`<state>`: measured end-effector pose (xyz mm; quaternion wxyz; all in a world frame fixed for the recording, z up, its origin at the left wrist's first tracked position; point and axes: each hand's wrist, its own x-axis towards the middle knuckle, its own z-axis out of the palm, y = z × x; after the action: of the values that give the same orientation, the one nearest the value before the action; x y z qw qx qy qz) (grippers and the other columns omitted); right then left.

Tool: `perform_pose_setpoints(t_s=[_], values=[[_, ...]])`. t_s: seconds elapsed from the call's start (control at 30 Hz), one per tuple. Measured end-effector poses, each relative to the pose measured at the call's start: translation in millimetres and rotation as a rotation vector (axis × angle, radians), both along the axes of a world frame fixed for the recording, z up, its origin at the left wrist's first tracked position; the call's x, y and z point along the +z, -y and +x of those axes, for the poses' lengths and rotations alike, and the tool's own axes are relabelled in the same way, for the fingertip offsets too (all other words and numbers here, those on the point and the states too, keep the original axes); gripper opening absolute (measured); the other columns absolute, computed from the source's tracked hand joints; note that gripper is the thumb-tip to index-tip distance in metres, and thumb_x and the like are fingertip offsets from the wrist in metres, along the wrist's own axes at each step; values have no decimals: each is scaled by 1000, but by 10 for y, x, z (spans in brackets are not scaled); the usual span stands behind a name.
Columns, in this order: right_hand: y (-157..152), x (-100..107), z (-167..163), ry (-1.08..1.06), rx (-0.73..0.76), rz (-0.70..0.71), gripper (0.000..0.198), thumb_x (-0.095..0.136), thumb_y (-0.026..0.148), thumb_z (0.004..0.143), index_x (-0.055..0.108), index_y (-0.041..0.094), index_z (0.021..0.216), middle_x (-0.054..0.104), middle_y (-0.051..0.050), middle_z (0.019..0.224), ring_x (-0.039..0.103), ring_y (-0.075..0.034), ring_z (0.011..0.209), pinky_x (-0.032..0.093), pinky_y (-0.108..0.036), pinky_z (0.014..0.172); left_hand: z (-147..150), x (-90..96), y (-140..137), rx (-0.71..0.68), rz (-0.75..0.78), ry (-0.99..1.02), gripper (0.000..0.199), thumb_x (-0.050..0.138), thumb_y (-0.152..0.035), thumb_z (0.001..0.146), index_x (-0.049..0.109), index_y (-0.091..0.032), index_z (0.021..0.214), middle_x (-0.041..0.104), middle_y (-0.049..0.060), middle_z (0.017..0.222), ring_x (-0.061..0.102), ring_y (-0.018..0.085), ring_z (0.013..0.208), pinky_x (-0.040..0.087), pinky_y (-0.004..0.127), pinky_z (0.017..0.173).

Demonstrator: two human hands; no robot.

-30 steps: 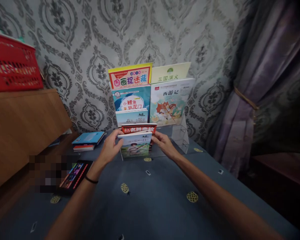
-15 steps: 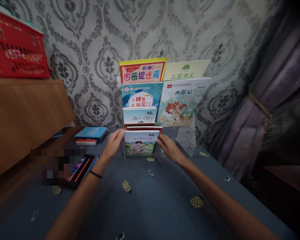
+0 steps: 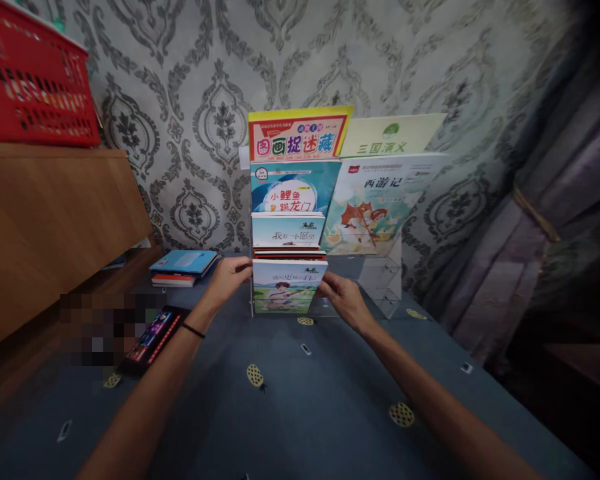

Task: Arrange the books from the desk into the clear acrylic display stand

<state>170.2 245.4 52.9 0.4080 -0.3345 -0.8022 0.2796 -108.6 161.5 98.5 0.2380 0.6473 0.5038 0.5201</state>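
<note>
Book at front edge of clear rack, toward its left corner; rack near far edge of table. Left hand at book's left edge, right hand at right; fingers bunched, tips partly hidden (cannot tell if clamped). Judgement: even pressure both sides, bottom seated squarely along rack's front edge, fingertips clear of books behind, rack unnudged.

The setting is a home room, indicated by patterned wallpaper, a tied-back curtain and a wooden cabinet. Illustrated books stand on a printed cloth.
</note>
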Motion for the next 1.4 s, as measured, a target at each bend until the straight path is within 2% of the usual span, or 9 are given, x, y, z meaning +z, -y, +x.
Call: perform_pose_setpoints(t_s=[0.2,0.4,0.63,0.7,0.77,0.83,0.9,1.2,1.4], values=[[-1,-65,-45,-61,-21,-2,35,54,47,89,75,19,90,76,-4,80,69,-23,72,57,-36,70,181,-133,44,170,150,22,23,54,-32,85,72,-17,87,73,3,86,65,19,80,53,25,65],[-13,-75,-51,-109,15,-69,34,56,49,87,74,21,92,77,-4,87,70,-23,75,59,-40,74,291,-231,59,359,265,-44,15,51,-22,88,66,-19,88,70,2,83,63,16,77,48,24,67],[-28,-116,-30,-68,-9,-121,30,56,48,88,68,20,83,74,-5,82,71,-23,76,59,-37,72,246,-244,53,409,331,-214,18,51,-16,91,65,-21,101,70,3,93,65,18,87,49,26,72],[-2,-111,-44,-9,-67,-93,26,53,43,89,67,21,86,75,-6,85,71,-24,78,56,-35,71,219,-254,44,396,327,-224,21,50,-15,92,65,-21,105,72,3,96,67,17,86,51,26,73],[36,-104,-68,115,-190,-29,23,51,35,90,68,21,94,77,-7,87,72,-24,78,52,-32,68,197,-271,39,393,336,-248,24,49,-14,93,65,-21,109,73,3,98,68,17,87,52,26,74],[77,-100,-95,276,-323,32,24,48,30,90,69,21,99,77,-8,85,71,-24,75,45,-29,63,181,-289,40,409,367,-307,25,49,-13,94,64,-20,112,74,4,99,70,18,88,52,27,76],[112,-96,-119,400,-391,62,28,44,27,91,70,21,99,76,-8,80,69,-24,70,39,-28,60,176,-302,44,436,399,-395,24,48,-14,96,64,-19,113,75,5,98,71,19,89,53,28,77],[184,24,-129,522,-287,73,34,40,20,89,74,19,92,77,-12,86,70,-25,75,37,-29,63,214,-322,55,545,367,-786,33,36,-10,98,54,-11,126,74,14,99,74,24,85,57,32,73],[202,55,-124,552,-205,59,31,42,17,89,73,18,85,75,-11,79,68,-23,71,38,-29,63,232,-303,70,542,337,-807,38,34,-8,97,51,-9,131,73,16,105,73,26,95,59,36,82]])
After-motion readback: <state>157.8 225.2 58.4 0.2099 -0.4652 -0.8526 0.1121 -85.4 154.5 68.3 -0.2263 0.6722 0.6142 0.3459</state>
